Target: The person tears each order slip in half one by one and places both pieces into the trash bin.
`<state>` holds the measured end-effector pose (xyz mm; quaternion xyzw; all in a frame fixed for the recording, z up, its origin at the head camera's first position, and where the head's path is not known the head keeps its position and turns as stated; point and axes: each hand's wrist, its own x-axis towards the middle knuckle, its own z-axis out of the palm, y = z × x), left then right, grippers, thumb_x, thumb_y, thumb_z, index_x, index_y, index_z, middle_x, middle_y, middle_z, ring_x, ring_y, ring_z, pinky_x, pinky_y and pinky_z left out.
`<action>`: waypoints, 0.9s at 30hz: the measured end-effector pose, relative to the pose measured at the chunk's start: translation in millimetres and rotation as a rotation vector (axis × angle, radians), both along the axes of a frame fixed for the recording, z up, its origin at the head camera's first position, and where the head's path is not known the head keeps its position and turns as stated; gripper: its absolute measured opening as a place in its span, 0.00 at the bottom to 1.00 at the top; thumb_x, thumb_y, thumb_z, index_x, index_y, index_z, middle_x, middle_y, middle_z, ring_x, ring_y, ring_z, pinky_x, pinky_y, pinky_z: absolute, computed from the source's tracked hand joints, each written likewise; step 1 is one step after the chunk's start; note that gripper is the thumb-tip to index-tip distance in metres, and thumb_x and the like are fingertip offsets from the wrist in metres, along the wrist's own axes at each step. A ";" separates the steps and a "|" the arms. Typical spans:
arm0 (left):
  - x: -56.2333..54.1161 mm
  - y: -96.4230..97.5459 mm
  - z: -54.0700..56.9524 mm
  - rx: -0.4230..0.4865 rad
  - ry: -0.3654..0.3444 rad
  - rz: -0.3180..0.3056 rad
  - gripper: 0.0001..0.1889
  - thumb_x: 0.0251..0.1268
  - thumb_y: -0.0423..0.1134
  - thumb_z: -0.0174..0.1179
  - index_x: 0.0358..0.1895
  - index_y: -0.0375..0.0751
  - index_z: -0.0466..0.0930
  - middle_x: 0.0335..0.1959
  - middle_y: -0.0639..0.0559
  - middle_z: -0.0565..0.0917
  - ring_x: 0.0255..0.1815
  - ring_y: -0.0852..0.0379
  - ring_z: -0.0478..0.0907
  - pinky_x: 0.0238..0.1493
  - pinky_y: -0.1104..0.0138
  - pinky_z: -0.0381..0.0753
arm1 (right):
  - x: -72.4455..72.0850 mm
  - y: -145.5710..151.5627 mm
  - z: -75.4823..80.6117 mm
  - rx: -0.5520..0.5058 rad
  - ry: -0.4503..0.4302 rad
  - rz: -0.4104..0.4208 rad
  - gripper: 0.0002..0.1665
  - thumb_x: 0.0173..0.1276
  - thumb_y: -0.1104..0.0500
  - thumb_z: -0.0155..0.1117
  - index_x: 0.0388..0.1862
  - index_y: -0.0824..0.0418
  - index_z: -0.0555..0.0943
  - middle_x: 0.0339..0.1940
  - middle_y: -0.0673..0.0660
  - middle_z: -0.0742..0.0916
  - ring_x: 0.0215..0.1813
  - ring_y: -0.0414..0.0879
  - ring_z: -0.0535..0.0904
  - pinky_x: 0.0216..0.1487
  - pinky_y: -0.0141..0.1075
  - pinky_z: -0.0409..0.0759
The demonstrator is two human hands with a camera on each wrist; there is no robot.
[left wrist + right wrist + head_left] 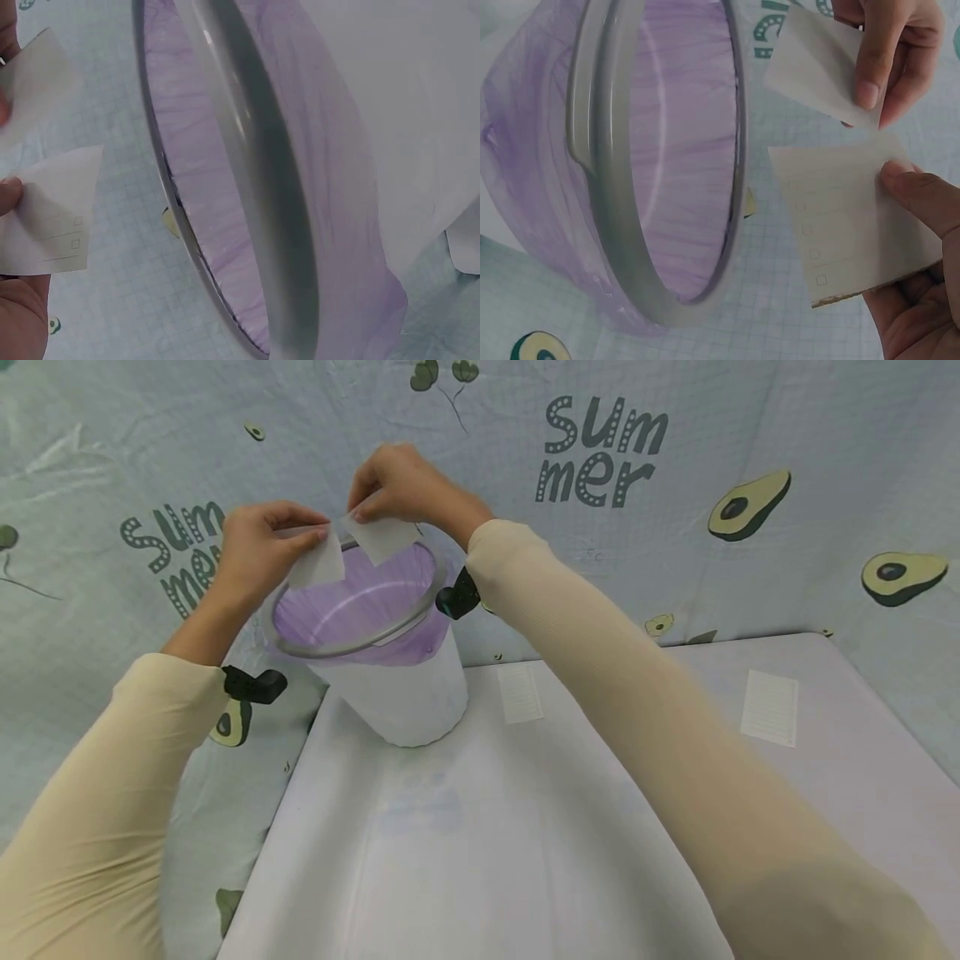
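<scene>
The left hand [258, 547] pinches a white paper piece [322, 564] between thumb and fingers, and the right hand [401, 485] pinches another piece [386, 537] the same way. The two pieces hang close together by the mouth of a white bin [408, 702], apart from its rim in both wrist views. Small printed squares show on the right hand's piece in the right wrist view, along with a rough edge. A purple liner [352, 597] fills the bin and folds out under a grey ring [322, 651]. The bin stands on a white surface [480, 860]. Right of it lie a nearer sheet [521, 693] and a farther sheet [771, 708], in front of a cloth [525, 552] printed with avocados and "summer".
</scene>
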<state>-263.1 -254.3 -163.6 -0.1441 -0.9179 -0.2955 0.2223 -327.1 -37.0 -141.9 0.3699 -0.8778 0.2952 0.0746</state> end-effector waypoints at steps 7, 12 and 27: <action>-1.7 0.3 0.3 0.016 -0.009 -0.004 0.14 0.70 0.44 0.67 0.51 0.38 0.89 0.48 0.55 0.90 0.41 0.76 0.81 0.37 0.81 0.75 | -1.9 -3.9 -0.7 0.017 0.005 -0.002 0.11 0.72 0.55 0.70 0.50 0.55 0.91 0.49 0.49 0.91 0.46 0.38 0.81 0.47 0.27 0.75; -3.4 -0.7 0.1 0.064 -0.030 -0.031 0.14 0.70 0.42 0.67 0.51 0.37 0.89 0.41 0.63 0.90 0.39 0.77 0.81 0.38 0.81 0.75 | -1.8 -6.1 -1.7 0.005 -0.039 0.006 0.12 0.73 0.56 0.69 0.51 0.57 0.90 0.49 0.50 0.91 0.46 0.39 0.83 0.47 0.28 0.77; -3.6 7.3 -7.4 0.237 -0.066 -0.191 0.11 0.69 0.29 0.65 0.49 0.24 0.85 0.33 0.63 0.88 0.36 0.69 0.86 0.41 0.78 0.83 | -4.5 7.2 -5.6 0.015 -0.104 0.075 0.11 0.73 0.60 0.67 0.50 0.62 0.89 0.44 0.55 0.91 0.44 0.44 0.85 0.46 0.29 0.81</action>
